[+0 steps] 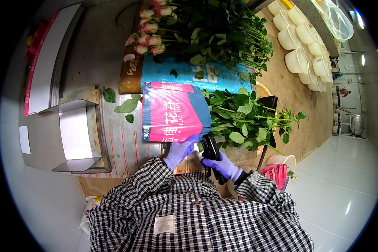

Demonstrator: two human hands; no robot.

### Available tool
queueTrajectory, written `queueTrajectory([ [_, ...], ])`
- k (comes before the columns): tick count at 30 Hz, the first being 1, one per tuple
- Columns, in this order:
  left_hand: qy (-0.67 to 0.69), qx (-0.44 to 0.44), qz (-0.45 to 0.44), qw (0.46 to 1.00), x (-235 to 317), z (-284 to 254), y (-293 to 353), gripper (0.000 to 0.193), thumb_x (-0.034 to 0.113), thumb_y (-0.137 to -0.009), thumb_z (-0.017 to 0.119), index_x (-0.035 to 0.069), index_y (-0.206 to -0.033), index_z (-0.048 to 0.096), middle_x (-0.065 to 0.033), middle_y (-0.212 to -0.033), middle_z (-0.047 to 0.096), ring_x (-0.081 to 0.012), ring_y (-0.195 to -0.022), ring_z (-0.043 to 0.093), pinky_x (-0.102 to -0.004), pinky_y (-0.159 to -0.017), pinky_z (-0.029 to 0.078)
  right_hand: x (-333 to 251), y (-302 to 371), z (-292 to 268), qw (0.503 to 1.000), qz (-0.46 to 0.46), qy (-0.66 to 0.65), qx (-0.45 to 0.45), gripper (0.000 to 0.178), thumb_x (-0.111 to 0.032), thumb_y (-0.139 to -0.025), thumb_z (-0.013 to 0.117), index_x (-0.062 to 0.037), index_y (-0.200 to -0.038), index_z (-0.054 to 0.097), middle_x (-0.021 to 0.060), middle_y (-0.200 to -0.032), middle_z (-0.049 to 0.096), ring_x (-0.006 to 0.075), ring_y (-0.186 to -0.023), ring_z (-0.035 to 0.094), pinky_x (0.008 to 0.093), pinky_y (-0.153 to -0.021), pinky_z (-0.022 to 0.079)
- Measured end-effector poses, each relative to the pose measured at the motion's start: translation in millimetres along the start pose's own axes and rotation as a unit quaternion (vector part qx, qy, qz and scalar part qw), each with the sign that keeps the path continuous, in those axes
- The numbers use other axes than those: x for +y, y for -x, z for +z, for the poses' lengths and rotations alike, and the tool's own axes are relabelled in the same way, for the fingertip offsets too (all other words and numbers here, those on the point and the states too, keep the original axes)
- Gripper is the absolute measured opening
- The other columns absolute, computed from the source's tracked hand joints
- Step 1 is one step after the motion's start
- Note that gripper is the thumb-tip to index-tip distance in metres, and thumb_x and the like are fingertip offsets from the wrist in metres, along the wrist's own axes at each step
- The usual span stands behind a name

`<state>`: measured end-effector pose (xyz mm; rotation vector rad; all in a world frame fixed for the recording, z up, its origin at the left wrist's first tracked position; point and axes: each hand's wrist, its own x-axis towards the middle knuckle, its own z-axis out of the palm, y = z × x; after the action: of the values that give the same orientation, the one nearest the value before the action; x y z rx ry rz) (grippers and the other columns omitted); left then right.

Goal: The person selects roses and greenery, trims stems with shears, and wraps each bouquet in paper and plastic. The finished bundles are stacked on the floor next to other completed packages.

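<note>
A pink and dark-blue corrugated cardboard wrap (178, 111) lies around a bunch of cut flowers on the bench. Leafy green stems (243, 119) stick out of its right end; the blooms are hidden inside. In a purple glove, my left hand (179, 154) grips the wrap's near edge, its fingers closed and partly hidden. My right hand (224, 166), gloved the same way, is closed around a black stapler (211, 149). The stapler's front end reaches the near right corner of the wrap, close to my left fingertips. Whether it touches the cardboard I cannot tell.
Pink-and-white roses (151, 35) with long stems lie at the far side on a blue sheet (168, 71). Left are a metal-framed tray (77, 132), a stack of white sheets (52, 63) and loose leaves (127, 106). Several cream buckets (296, 61) stand on the floor, far right.
</note>
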<state>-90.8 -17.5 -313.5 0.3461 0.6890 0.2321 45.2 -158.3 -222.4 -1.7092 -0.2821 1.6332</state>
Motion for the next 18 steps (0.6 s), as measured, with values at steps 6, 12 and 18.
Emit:
queueTrajectory([
  [6, -0.127, -0.033, -0.141, 0.981, 32.8, 5.6, 22.8, 0.021, 0.023, -0.093, 0.058, 0.004, -0.091, 0.065, -0.0004, -0.067, 0.054, -0.0065, -0.051, 0.046, -0.0207, -0.044, 0.034, -10.3, 2.9, -0.1, 0.996, 0.061, -0.012, -0.067, 0.024, -0.012, -0.084, 0.069, -0.0043, -0.099, 0.052, 0.0026, -0.079, 0.06, 0.0118, -0.063, 0.058, 0.0272, -0.056, 0.049],
  [12, -0.181, -0.229, -0.032, 0.956, 101.1, 2.8, 97.2, 0.035, 0.013, -0.1, 0.045, 0.004, -0.134, 0.047, -0.012, -0.116, 0.062, -0.0195, -0.101, 0.062, -0.0307, -0.086, 0.052, -33.5, 56.1, -49.5, 0.956, 0.141, 0.105, -0.236, 0.056, -0.017, -0.083, 0.072, -0.0047, -0.132, 0.047, 0.0062, -0.116, 0.058, 0.0144, -0.103, 0.054, 0.0294, -0.094, 0.043],
  [18, -0.828, -0.032, 0.303, 0.471, 112.3, -32.9, 52.8, 0.061, 0.049, -0.085, 0.053, 0.012, -0.133, 0.049, -0.015, -0.135, 0.046, -0.0327, -0.133, 0.034, -0.0546, -0.113, 0.016, -258.0, -107.1, 149.4, 0.882, -0.228, 0.381, -0.156, 0.063, -0.025, -0.078, 0.074, -0.0016, -0.129, 0.045, 0.0144, -0.11, 0.057, 0.0259, -0.101, 0.056, 0.0341, -0.089, 0.045],
])
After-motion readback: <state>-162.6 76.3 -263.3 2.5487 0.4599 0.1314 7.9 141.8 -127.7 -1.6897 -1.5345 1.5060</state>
